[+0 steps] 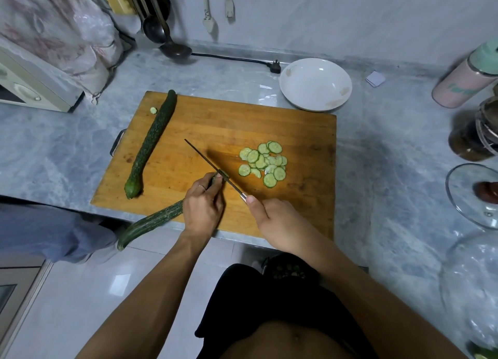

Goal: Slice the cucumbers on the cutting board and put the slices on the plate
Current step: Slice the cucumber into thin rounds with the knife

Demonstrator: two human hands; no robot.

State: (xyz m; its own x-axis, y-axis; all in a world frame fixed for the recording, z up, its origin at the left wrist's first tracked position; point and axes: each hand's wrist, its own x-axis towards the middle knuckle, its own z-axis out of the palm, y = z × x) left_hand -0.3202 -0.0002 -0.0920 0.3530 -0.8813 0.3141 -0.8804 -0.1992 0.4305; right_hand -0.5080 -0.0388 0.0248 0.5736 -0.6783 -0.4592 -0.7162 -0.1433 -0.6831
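Slicing in progress. Left hand [202, 209] is gripping the cucumber [151, 225], which is overhanging the cutting board's [296, 132] near edge. Right hand [280, 220] is gripping the knife [213, 166], blade on the cut end. Slices [262, 163] are piling mid-board. Next: feed the cucumber forward. Plate [315, 85] is waiting at the far right corner, path open.

Dark green cucumbers [151, 143], white plate [315, 83], orange-brown cutting board [269, 127].
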